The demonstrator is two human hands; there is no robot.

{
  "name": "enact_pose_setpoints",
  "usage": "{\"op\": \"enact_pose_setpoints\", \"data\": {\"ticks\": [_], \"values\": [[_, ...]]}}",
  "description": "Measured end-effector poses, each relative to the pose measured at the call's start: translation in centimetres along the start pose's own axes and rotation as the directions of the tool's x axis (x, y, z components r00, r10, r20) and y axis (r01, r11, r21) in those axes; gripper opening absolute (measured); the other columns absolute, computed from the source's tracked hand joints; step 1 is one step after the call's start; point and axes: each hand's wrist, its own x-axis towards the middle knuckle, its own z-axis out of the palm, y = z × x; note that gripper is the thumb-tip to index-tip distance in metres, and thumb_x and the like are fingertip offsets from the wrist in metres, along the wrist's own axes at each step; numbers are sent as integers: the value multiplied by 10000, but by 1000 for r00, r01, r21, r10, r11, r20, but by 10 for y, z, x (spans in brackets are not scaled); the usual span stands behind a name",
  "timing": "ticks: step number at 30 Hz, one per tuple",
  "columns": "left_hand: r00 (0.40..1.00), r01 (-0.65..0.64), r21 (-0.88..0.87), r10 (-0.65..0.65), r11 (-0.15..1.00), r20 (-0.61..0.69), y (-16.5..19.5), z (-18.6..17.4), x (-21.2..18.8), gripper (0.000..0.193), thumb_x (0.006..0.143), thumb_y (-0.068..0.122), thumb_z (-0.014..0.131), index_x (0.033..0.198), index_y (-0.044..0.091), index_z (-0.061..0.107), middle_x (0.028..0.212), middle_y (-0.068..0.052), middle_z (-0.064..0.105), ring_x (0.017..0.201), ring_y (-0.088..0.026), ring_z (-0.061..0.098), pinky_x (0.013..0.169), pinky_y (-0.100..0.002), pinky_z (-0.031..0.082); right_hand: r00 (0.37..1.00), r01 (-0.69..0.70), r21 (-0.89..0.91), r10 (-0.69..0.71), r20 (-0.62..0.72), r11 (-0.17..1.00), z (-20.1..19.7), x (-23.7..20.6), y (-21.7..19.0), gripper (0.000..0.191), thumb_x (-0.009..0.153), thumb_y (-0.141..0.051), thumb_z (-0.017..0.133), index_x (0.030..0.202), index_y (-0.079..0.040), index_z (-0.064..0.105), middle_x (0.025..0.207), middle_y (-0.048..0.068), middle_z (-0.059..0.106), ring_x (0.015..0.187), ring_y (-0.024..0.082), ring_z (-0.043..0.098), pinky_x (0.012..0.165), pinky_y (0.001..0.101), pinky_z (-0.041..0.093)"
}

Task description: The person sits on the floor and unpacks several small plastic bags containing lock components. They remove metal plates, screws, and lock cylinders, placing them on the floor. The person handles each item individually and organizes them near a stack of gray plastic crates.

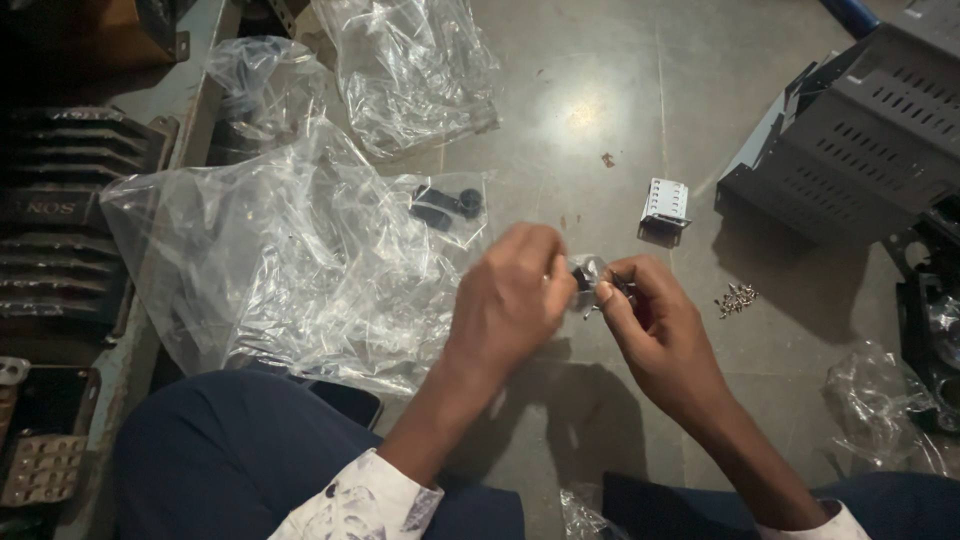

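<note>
Bare floor between plastic bags and grey metal housing.

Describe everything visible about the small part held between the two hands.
The small dark part with a shiny clear wrapping is pinched between the fingertips of the left hand and the right hand, above the grey polished floor. It looks like black plastic or rubber with a glinting, film-like or metallic ring around it; blur hides finer detail. Both hands touch it, and it touches nothing else. Its exact shape and orientation cannot be told.
</note>
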Motion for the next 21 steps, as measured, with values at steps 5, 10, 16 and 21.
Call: {"op": "enact_pose_setpoints", "data": {"ticks": [5, 10, 16, 21], "values": [[976, 212, -257, -217, 943, 8, -4, 8, 4, 139, 868, 125, 682, 898, -7, 653, 846, -143, 704, 744, -249, 717, 680, -377, 574, 998, -65, 138, 65, 2, 988, 0, 4, 9, 160, 1024, -199, 606, 1080, -50, 624, 805, -29, 563, 686, 34, 478, 583, 208, 405], [940, 342, -334, -315, 879, 135, 1, 10, -2, 161, 885, 155, 678, 919, -2, 681, 817, -134, 738, 740, -201, 743, 685, -340, 581, 986, -157, 81, 160, -36, 984, 0, 6, 11, 233, 966, -214, 660, 1113, -38, 615, 827, -18, 601, 647, 60, 493, 537, 233, 399], [922, 380, -313, -330, 870, 203, 8, 9, -2, 174, 839, 159, 693, 872, -11, 675, 762, -126, 731, 681, -197, 746, 649, -333, 583, 987, -55, -149, 31, -159, 987, -2, 6, 6, 181, 1014, -199, 634, 1073, -36, 687, 765, -3, 626, 675, 61, 548, 608, 247, 475], [884, 460, -235, -417, 856, 209, 9, 13, -4, 176, 812, 162, 710, 809, -12, 680, 713, -134, 727, 642, -210, 741, 631, -336, 581, 977, -105, -149, 74, -199, 983, 1, 4, 4, 181, 1002, -203, 641, 1029, -32, 694, 750, 2, 640, 663, 61, 551, 594, 253, 454]]}}
